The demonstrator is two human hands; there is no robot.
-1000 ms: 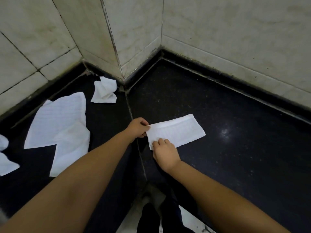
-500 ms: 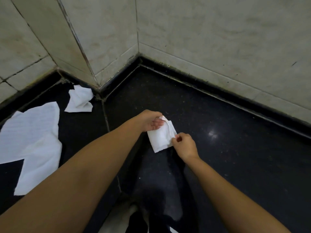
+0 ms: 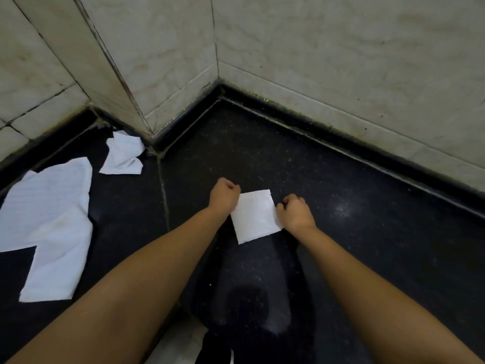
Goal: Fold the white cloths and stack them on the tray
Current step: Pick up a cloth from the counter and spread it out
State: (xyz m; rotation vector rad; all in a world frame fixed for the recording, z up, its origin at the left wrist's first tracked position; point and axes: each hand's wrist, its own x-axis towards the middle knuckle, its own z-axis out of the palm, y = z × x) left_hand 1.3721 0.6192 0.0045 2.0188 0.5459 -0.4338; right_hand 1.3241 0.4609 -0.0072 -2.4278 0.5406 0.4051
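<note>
Closest to me there's a dark shoe [image 3: 252, 334] poking in at the bottom edge, standing on the black speckled counter [image 3: 367, 245]. Just past that, a small folded white cloth [image 3: 254, 218] lies flat on the counter as a neat near-square, with both bare forearms reaching in toward it. The left hand [image 3: 223, 197] sits at the cloth's left edge with its fingers curled under, and the right hand [image 3: 295, 212] is at the right edge, also curled, looks like each one is pinching its side of the cloth, though the fingertips are tucked out of sight. Off to the left, well apart, a bigger unfolded cloth [image 3: 52, 214] is spread out loosely. Further back near the corner there's a crumpled cloth [image 3: 123, 153] bunched up just beside the pillar. Behind it all, pale marble-look wall tiles [image 3: 341, 53] meet the counter along a grimy seam.
</note>
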